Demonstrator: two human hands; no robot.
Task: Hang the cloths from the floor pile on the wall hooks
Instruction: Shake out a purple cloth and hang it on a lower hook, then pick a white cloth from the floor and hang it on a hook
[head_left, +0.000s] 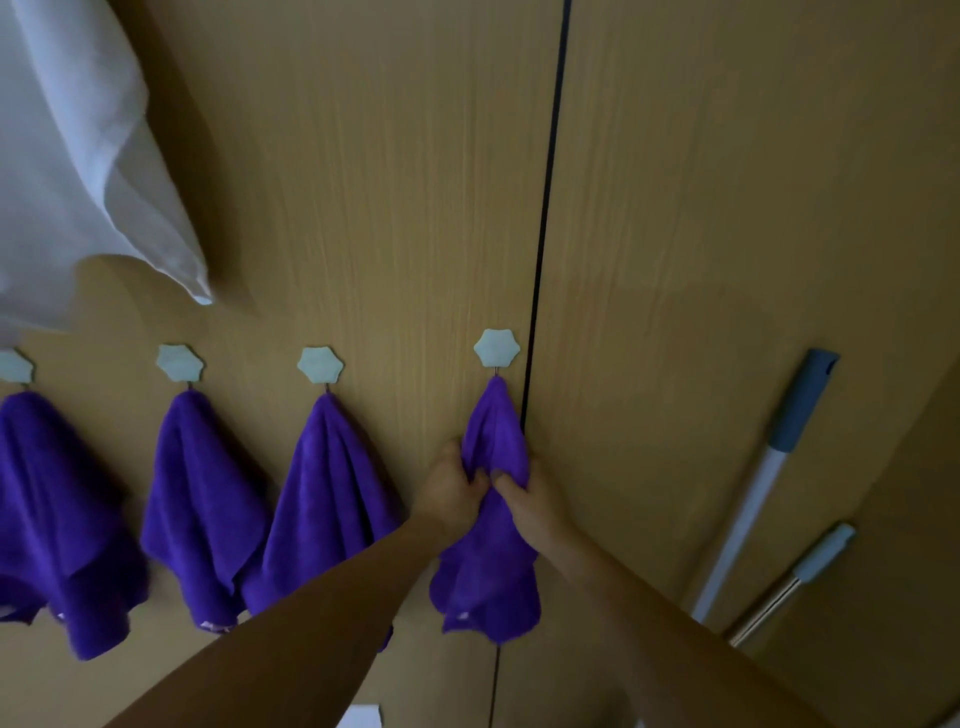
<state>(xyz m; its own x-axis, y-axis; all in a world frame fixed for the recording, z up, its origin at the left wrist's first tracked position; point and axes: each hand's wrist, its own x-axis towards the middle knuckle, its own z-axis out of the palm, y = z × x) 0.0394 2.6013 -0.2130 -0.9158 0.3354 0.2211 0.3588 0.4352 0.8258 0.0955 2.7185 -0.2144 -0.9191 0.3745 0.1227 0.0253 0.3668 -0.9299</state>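
Observation:
Several pale green star-shaped hooks line a wooden wall, each with a purple cloth hanging from it. The rightmost hook (496, 347) carries a purple cloth (492, 571) that both hands grip at its middle. My left hand (451, 486) pinches the cloth's left side. My right hand (524, 499) grips its right side, fingers curled into the fabric. The neighbouring cloths (324, 499) (200, 499) (47, 509) hang free on their hooks (320, 365) (180, 362) (14, 367). The floor pile is out of view.
A white fabric (78, 156) hangs at the upper left. A dark vertical seam (545, 208) splits the wooden panels just right of the held cloth. Two long handles (763, 483) (795, 582) lean against the right panel.

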